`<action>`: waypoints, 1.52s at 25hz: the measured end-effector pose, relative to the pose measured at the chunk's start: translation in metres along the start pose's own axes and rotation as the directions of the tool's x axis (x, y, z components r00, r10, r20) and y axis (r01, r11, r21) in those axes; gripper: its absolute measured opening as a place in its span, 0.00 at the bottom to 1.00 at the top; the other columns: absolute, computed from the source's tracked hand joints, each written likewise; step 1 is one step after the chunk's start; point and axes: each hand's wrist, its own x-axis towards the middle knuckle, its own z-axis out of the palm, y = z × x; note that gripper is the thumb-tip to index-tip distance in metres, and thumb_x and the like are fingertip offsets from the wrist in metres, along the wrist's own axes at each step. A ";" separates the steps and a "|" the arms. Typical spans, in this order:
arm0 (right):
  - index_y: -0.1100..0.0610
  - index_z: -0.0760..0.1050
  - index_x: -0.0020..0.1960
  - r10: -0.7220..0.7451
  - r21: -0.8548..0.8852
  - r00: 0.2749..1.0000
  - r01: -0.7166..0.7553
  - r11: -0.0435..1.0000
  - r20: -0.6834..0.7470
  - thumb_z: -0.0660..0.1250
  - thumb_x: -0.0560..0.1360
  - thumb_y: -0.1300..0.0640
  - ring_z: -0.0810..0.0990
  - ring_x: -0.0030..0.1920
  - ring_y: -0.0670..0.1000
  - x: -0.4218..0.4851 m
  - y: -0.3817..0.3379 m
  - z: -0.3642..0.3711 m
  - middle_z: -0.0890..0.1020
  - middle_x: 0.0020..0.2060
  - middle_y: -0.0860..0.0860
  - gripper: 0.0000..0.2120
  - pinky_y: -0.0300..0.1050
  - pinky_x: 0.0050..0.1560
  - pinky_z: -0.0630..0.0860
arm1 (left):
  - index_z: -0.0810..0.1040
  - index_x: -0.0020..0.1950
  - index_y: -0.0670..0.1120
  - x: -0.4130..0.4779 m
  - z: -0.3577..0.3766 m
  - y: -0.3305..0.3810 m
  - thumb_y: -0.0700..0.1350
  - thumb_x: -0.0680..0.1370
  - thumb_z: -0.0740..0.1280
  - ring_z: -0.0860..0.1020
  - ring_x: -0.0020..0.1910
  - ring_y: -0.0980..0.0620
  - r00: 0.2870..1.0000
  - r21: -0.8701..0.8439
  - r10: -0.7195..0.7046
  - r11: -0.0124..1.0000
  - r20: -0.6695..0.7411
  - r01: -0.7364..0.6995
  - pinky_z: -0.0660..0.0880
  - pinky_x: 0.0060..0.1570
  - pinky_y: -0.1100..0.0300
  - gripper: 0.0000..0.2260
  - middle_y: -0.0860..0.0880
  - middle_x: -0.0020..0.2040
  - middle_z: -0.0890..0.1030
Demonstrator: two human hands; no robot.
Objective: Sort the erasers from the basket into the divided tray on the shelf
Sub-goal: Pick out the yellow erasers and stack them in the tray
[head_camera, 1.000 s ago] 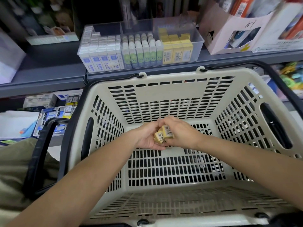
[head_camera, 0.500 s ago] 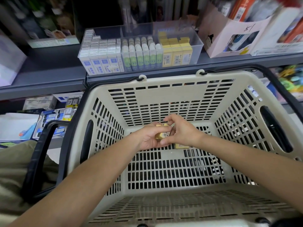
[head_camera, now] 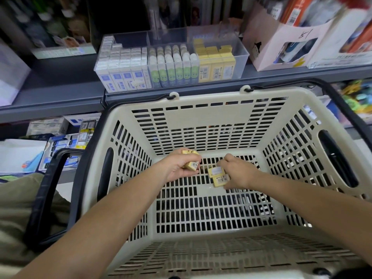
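Observation:
Both my hands reach into a cream slotted basket [head_camera: 209,121]. My left hand [head_camera: 177,168] grips a couple of yellow erasers [head_camera: 192,165]. A little to its right, my right hand [head_camera: 238,173] pinches two more yellow erasers [head_camera: 218,176] low over the basket floor. On the shelf behind stands the clear divided tray [head_camera: 242,57]. It holds blue-and-white erasers [head_camera: 124,69] on the left, green-faced ones [head_camera: 174,65] in the middle and yellow ones [head_camera: 216,63] on the right.
The basket's black handles lie folded down, one on the left [head_camera: 50,188] and one on the right [head_camera: 346,109]. A pink cardboard box [head_camera: 281,39] stands right of the tray. A lower shelf at left [head_camera: 60,141] holds small packaged goods.
My hands were together over the erasers; now they have parted. The left has kept some erasers and the right has moved right and down onto two others.

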 end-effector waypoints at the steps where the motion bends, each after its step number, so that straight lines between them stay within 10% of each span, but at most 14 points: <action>1: 0.50 0.63 0.67 -0.020 0.071 1.000 0.020 0.997 -0.002 0.73 0.67 0.50 0.73 0.51 0.49 0.000 -0.001 -0.005 0.69 0.54 0.49 0.33 0.42 0.49 0.72 | 0.73 0.53 0.46 0.001 -0.002 0.000 0.34 0.69 0.73 0.80 0.47 0.47 0.999 0.029 0.013 0.999 -0.032 -0.012 0.81 0.35 0.55 0.17 0.41 0.51 0.78; 7: 0.45 0.66 0.65 -0.234 0.329 0.970 0.243 0.913 -0.069 0.73 0.68 0.58 0.73 0.37 0.36 0.002 -0.023 -0.043 0.73 0.37 0.38 0.29 0.28 0.39 0.68 | 0.75 0.55 0.42 -0.006 -0.003 0.010 0.38 0.65 0.76 0.83 0.43 0.47 0.999 0.050 -0.031 0.998 0.019 0.030 0.80 0.34 0.54 0.20 0.43 0.45 0.83; 16: 0.49 0.61 0.70 -0.152 0.425 0.986 0.169 0.889 -0.072 0.76 0.66 0.59 0.75 0.41 0.43 -0.024 -0.021 -0.101 0.74 0.43 0.42 0.38 0.34 0.43 0.71 | 0.75 0.50 0.42 -0.030 0.014 0.052 0.31 0.68 0.72 0.84 0.38 0.48 0.987 0.021 0.104 0.994 0.125 -0.107 0.80 0.33 0.57 0.14 0.44 0.36 0.85; 21: 0.55 0.70 0.54 -0.115 0.772 0.988 0.152 0.617 -0.103 0.72 0.69 0.66 0.80 0.33 0.43 -0.046 -0.013 -0.128 0.79 0.46 0.50 0.17 0.35 0.33 0.73 | 0.75 0.48 0.44 -0.051 0.024 0.079 0.31 0.69 0.71 0.82 0.33 0.53 0.957 0.088 0.256 0.959 0.135 -0.269 0.79 0.31 0.59 0.13 0.48 0.33 0.83; 26: 0.59 0.72 0.57 -0.049 0.847 0.972 0.224 0.483 -0.229 0.69 0.71 0.69 0.81 0.41 0.53 -0.057 -0.012 -0.152 0.81 0.43 0.57 0.16 0.46 0.48 0.76 | 0.76 0.50 0.44 -0.080 0.027 0.107 0.29 0.67 0.72 0.83 0.34 0.51 0.889 0.110 0.438 0.885 0.131 -0.452 0.78 0.29 0.60 0.16 0.46 0.40 0.81; 31: 0.57 0.77 0.46 0.001 0.777 0.915 0.342 0.528 -0.403 0.71 0.70 0.66 0.81 0.34 0.44 -0.050 -0.016 -0.201 0.81 0.35 0.51 0.08 0.33 0.32 0.74 | 0.76 0.49 0.45 -0.089 0.024 0.147 0.30 0.68 0.72 0.82 0.32 0.51 0.797 -0.002 0.594 0.802 0.115 -0.597 0.77 0.29 0.60 0.15 0.48 0.34 0.83; 38: 0.51 0.78 0.47 0.267 0.573 0.667 0.291 0.766 -0.696 0.70 0.72 0.60 0.82 0.47 0.53 0.036 -0.004 -0.280 0.83 0.41 0.51 0.06 0.43 0.48 0.76 | 0.76 0.47 0.45 -0.059 0.014 0.180 0.28 0.70 0.69 0.82 0.32 0.50 0.744 -0.141 0.667 0.740 0.031 -0.658 0.76 0.26 0.59 0.13 0.46 0.35 0.81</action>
